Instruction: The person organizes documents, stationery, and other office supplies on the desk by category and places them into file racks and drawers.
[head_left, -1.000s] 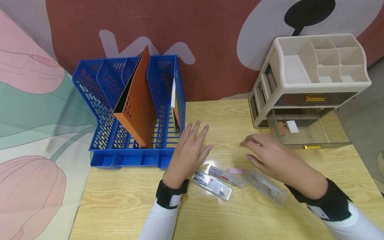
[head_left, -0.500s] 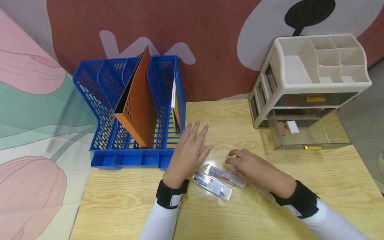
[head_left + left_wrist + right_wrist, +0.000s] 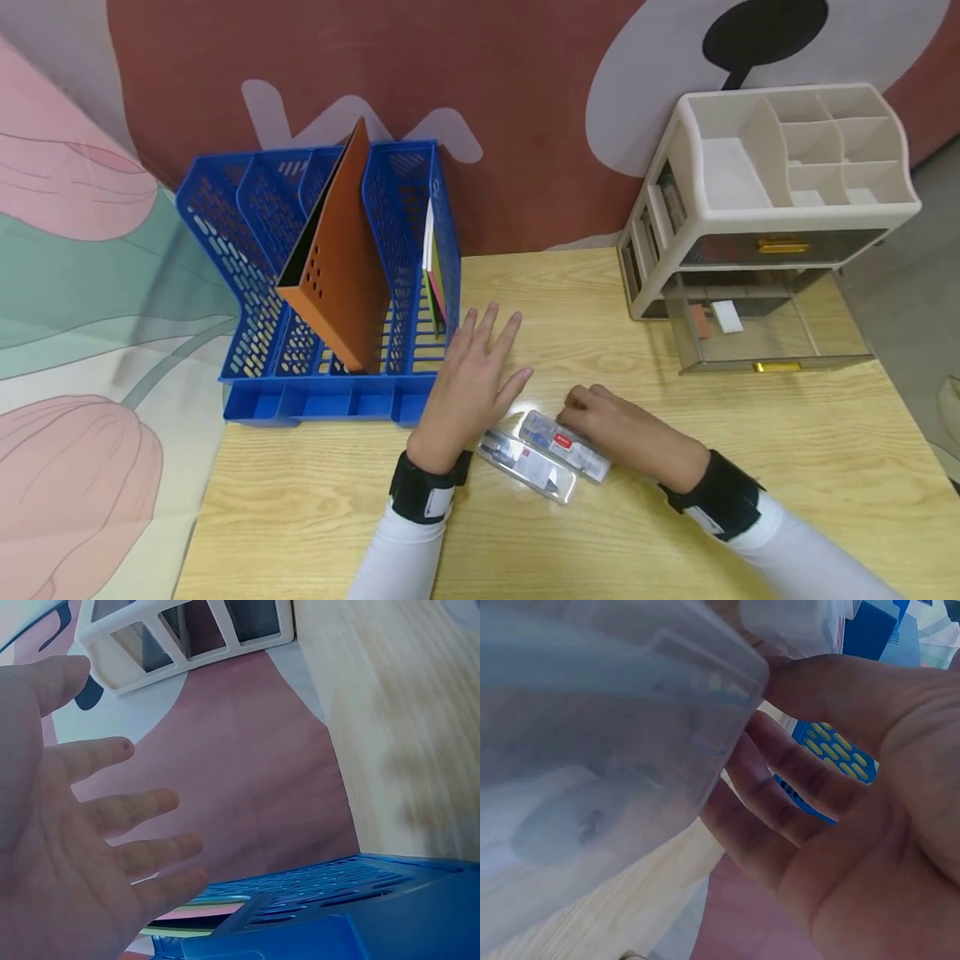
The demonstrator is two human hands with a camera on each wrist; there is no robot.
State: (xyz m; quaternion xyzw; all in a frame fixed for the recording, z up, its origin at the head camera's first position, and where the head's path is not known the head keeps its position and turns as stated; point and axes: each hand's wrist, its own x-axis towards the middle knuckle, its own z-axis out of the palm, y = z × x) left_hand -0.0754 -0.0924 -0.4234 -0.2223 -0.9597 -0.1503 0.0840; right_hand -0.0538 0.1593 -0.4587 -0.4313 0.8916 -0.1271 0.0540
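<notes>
My left hand (image 3: 468, 387) lies with fingers spread beside the blue desk file rack (image 3: 315, 400), holding nothing; its open palm (image 3: 60, 847) shows in the left wrist view. My right hand (image 3: 622, 429) has curled fingers at the far edge of a clear pencil case (image 3: 585, 458) with a red label, which sits tilted. The small pink block seen earlier is hidden under those fingers, so whether they pinch it cannot be told. Nearer me lies a second clear case (image 3: 528, 467) with dark pens. A frosted case (image 3: 592, 750) fills much of the right wrist view, covering the fingertips.
An orange folder (image 3: 345, 267) and thin booklets (image 3: 435, 275) stand in the rack. At the right is a white drawer organiser (image 3: 802, 212). Its lower clear drawer (image 3: 765, 354) is pulled out, with a white block (image 3: 726, 317) and a reddish block (image 3: 699, 321) inside.
My right hand has moved left and down onto the spot of the pink block, and its fingers have curled. The red-labelled case has tilted. My left hand has stayed put.
</notes>
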